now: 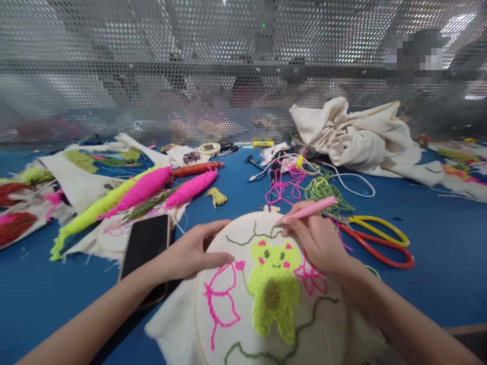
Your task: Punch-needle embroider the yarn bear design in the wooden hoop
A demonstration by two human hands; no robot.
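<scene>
My right hand [319, 241] grips a pink punch needle [312, 209] like a pen, its tip at a dark green line near the top of the cloth. Round white cloth is stretched in a wooden embroidery hoop [197, 304]. My left hand [196, 251] holds the hoop's upper left rim, thumb on top; its other fingers are partly hidden. A fluffy yellow-green bear [274, 289] with pink cheeks fills the middle of the cloth. Pink outlines [222, 293] run down the left, a pink bow shape [311, 276] lies beside the bear, and green wavy lines cross below.
Red-and-yellow scissors [375, 241] lie to the right. Left are a dark phone [146, 248] and pink yarn bundles [194, 187]. Tangled pink yarn [283, 185], green yarn [323, 191] and crumpled cream fabric [353, 134] sit at the back, before a perforated metal screen [213, 91].
</scene>
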